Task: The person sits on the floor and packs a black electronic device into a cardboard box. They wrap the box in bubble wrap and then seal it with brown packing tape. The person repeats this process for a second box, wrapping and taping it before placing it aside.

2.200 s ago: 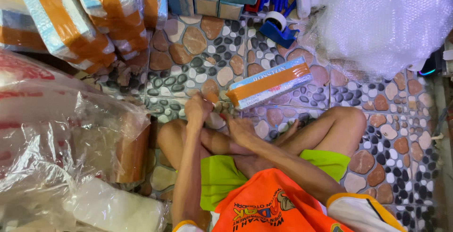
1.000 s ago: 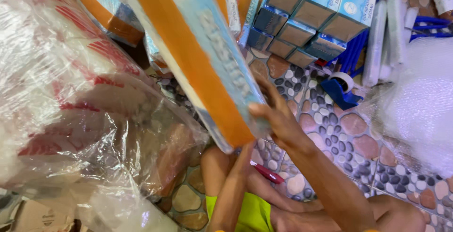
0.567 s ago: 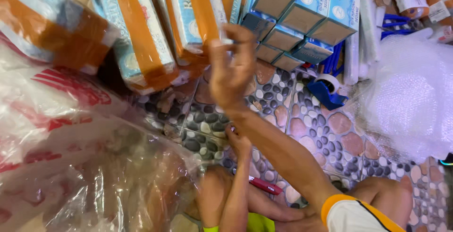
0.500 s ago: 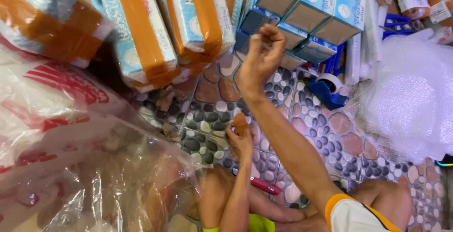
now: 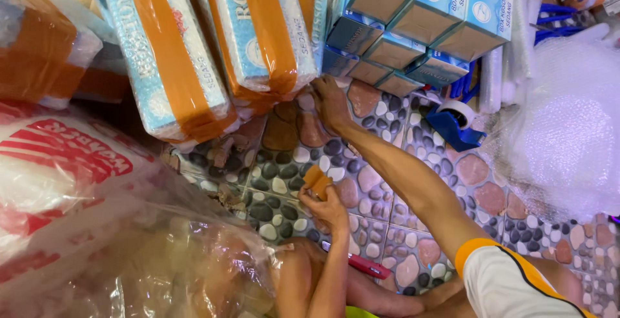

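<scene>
My right hand stretches forward and rests palm-down on the pebble-patterned floor tiles, its fingers touching the lower end of a bubble-wrapped blue package banded with orange tape. That package leans upright among similar ones. My left hand is nearer my crossed legs and pinches a small piece of brown tape between its fingertips.
A stack of blue cardboard boxes stands behind the packages. A blue tape dispenser and a bubble-wrap roll lie at the right. Large plastic bags fill the left. A red-handled tool lies by my leg.
My right hand carried a taped package up to the leaning pile, let go, then dropped from mid-air to the base of the packages. My left hand kept the tape piece.
</scene>
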